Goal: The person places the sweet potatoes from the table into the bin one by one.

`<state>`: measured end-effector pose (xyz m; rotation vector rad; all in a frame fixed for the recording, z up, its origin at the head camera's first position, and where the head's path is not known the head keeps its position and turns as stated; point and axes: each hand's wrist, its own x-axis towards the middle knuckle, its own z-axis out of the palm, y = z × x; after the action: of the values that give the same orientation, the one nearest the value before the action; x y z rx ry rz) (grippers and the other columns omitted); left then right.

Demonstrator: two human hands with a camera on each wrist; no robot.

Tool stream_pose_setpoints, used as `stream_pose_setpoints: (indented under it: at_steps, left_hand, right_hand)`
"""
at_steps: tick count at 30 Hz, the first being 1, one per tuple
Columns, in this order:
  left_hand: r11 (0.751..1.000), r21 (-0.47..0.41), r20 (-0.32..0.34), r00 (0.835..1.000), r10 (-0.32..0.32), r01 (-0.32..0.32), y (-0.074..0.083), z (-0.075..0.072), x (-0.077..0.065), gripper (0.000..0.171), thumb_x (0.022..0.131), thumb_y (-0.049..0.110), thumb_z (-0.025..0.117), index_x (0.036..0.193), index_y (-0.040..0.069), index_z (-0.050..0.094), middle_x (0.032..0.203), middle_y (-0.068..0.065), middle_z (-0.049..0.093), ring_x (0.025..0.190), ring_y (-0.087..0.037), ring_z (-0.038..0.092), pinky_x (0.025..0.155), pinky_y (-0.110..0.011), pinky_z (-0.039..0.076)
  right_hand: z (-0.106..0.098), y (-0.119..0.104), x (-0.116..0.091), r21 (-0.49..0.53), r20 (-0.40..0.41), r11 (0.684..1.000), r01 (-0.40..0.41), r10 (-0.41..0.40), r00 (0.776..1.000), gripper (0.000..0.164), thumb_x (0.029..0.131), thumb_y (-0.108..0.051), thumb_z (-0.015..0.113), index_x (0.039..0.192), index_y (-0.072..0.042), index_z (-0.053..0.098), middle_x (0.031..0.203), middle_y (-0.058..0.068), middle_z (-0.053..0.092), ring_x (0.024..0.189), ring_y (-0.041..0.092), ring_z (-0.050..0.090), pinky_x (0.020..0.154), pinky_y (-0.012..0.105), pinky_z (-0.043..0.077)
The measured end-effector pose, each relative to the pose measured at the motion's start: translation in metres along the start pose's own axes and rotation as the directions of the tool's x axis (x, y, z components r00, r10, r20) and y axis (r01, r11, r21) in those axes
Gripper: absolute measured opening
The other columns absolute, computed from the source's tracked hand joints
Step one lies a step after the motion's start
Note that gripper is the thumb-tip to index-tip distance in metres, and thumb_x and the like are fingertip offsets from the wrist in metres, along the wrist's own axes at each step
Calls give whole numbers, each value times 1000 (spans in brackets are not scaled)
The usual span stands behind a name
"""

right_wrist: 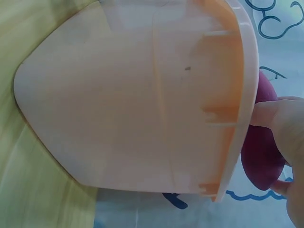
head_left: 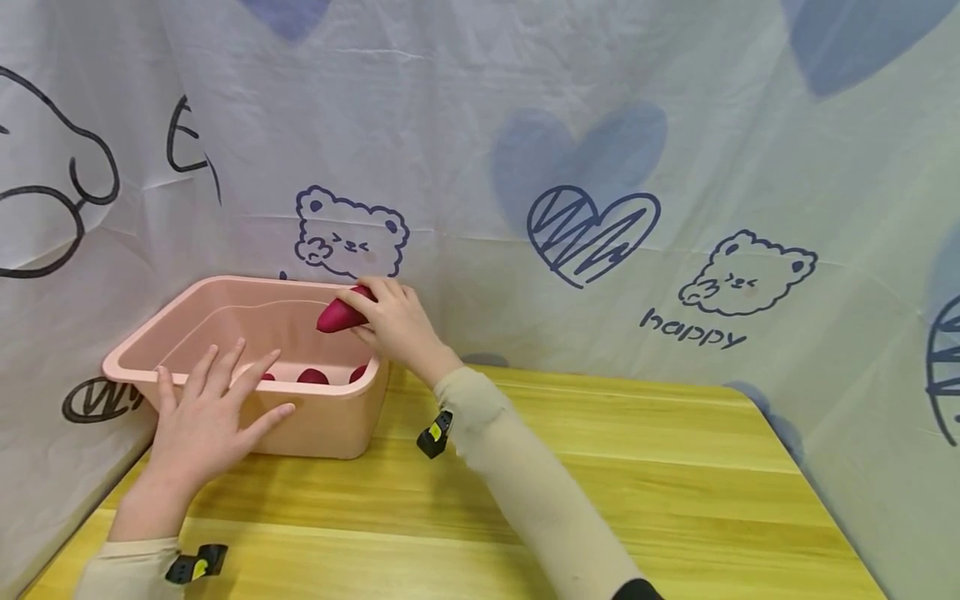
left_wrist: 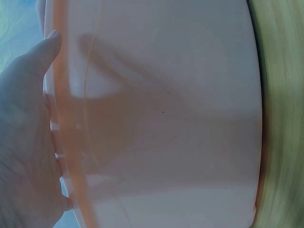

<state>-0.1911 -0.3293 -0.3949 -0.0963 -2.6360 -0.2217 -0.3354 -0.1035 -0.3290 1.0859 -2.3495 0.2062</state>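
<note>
A pink plastic basin (head_left: 322,425) stands at the left on the wooden table. My right hand (head_left: 401,323) pinches a smooth dark red oblong thing (head_left: 341,314), shaped like a sweet potato, above the basin's right end. In the right wrist view, thumb and fingers grip this oblong thing (right_wrist: 261,159) beyond the rim. My left hand (head_left: 201,429) lies at the basin's near rim with its fingers spread and straight. The left wrist view has the thumb (left_wrist: 50,47) against the rim. Inside, similar dark red pieces (head_left: 312,377) show partly; the near wall hides the rest.
The wooden table (head_left: 600,467) extends to the right of the basin. A white cloth (head_left: 465,167) printed with hearts and bears hangs behind it and along the left side. The basin's far side is close to this cloth.
</note>
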Motion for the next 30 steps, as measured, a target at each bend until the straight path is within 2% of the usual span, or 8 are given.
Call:
stream_pose_setpoints:
  at_steps: [6, 11, 19, 25, 30]
  left_hand:
    - [1000, 5, 0, 1000, 0, 0, -1, -1, 0, 75, 89, 65, 53, 153, 38, 25, 164, -15, 17, 150, -42, 6, 109, -75, -14]
    - [1000, 5, -3, 1000, 0, 0, -1, -2, 1, 75, 89, 65, 53, 153, 38, 27, 164, -15, 17, 150, -42, 8, 109, -74, -16]
    - [1000, 10, 1, 1000, -7, 7, 0, -2, 1, 75, 89, 66, 52, 153, 38, 25, 164, -13, 15, 151, -41, 6, 110, -74, -15]
    - [1000, 7, -2, 1000, -7, 7, -1, -3, 0, 74, 89, 65, 52, 153, 39, 25, 165, -12, 15, 151, -40, 7, 110, -74, -14]
    - [1000, 4, 4, 1000, -10, 10, 0, -2, -1, 74, 89, 65, 52, 153, 39, 26, 164, -13, 17, 151, -40, 8, 110, -73, -15]
  right_hand:
    - [7, -9, 11, 31, 55, 999, -20, 19, 998, 51, 94, -34, 63, 142, -36, 47, 144, 0, 48, 134, 19, 42, 112, 40, 39]
    - [15, -13, 16, 57, 78, 998, -23, 18, 997, 49, 93, -34, 64, 141, -34, 49, 142, 0, 49, 133, 20, 44, 114, 41, 37]
    - [24, -12, 18, 105, 99, 994, 9, -19, 995, 49, 92, -30, 67, 139, -32, 53, 144, 0, 49, 135, 21, 45, 117, 42, 31]
    - [28, -12, 17, 204, 125, 978, -38, 13, 992, 51, 91, -26, 68, 140, -31, 52, 146, 1, 47, 137, 19, 42, 118, 40, 32]
    - [30, -11, 15, 238, 120, 970, -49, 21, 993, 51, 91, -25, 69, 139, -29, 53, 146, 1, 47, 136, 19, 42, 117, 42, 33]
